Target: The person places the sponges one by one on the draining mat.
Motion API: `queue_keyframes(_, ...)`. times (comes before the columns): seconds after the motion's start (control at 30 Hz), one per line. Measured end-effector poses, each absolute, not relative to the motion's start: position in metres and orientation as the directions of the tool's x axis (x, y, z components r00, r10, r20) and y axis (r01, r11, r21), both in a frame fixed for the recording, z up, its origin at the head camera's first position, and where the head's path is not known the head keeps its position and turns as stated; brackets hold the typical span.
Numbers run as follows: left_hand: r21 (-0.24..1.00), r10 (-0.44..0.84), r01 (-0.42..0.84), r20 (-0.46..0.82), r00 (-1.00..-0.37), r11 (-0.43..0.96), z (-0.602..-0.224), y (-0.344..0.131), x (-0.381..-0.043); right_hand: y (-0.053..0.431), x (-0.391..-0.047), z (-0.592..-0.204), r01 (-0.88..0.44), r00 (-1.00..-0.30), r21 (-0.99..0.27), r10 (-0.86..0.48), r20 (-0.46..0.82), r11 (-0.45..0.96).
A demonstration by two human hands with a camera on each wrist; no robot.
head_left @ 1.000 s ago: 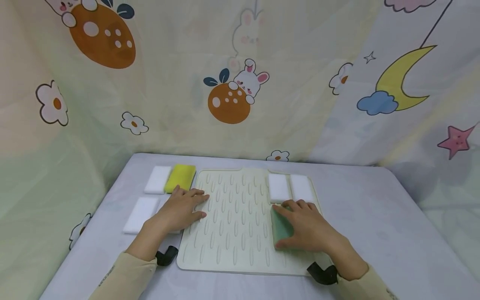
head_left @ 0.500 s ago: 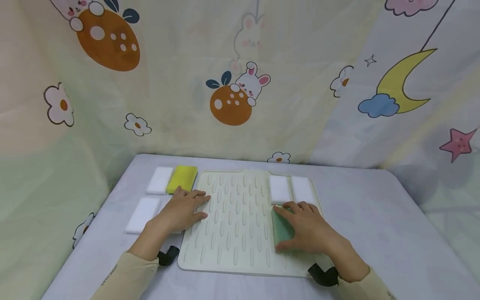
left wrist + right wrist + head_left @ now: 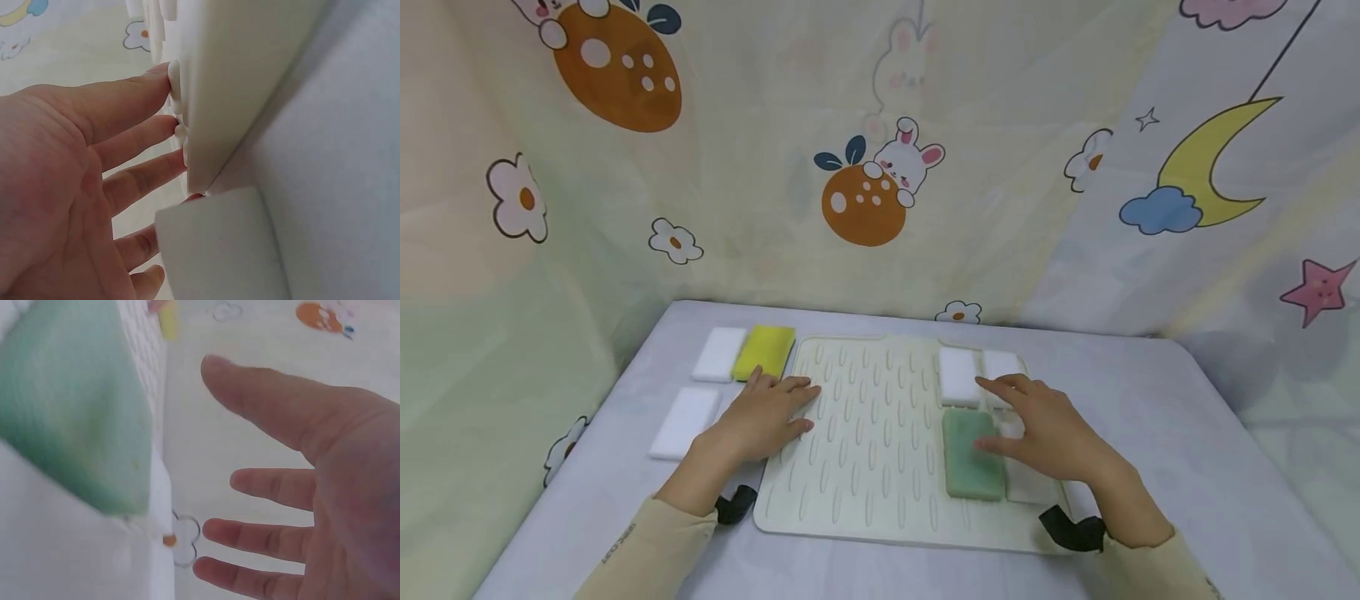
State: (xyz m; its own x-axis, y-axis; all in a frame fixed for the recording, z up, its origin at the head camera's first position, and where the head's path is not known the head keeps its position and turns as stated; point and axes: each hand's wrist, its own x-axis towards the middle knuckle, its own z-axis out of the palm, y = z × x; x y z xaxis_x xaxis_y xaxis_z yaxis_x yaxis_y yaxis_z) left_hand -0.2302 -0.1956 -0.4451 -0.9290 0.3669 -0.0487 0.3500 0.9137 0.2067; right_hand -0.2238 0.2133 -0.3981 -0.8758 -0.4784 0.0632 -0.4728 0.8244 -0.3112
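On the left side of a cream ridged mat (image 3: 865, 492) rests my left hand (image 3: 760, 421), fingers spread and holding nothing. In the left wrist view its thumb tip (image 3: 159, 75) meets one of the raised ridges. My right hand (image 3: 1052, 425) hovers over the right part of the mat, fingers apart and nothing in the grasp. Below it a green sponge (image 3: 966, 471) lies flat on the mat; in the right wrist view the green sponge (image 3: 81, 406) is apart from the fingers. Two white sponges (image 3: 958, 375) lie side by side behind the green one, the right one partly hidden by my fingers.
A yellow sponge (image 3: 765, 352) lies left of the mat, beside a white sponge (image 3: 718, 354). Nearer is another white sponge (image 3: 683, 423), with a block partly hidden by my left hand. A white cloth (image 3: 1150, 417) covers the table, and a printed curtain (image 3: 737, 167) hangs behind.
My right hand has let go of the green sponge and risen off it, shifting right and slightly back. The sponge stays in place; my left hand keeps its place on the mat.
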Motion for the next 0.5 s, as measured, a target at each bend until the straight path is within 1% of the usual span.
queue_keyframes(0.23, 0.214, 0.365, 0.345, -0.059, -0.929, 0.914, -0.446, -0.196, -0.233, 0.250, -0.239, -0.395, -0.362, -0.918, -0.421, -0.397, 0.005, 0.831)
queue_keyframes(0.5, 0.217, 0.364, 0.343, -0.063, -0.929, 0.914, -0.447, -0.196, -0.234, 0.283, -0.257, -0.406, -0.253, -0.936, -0.466, -0.337, -0.106, 0.848)
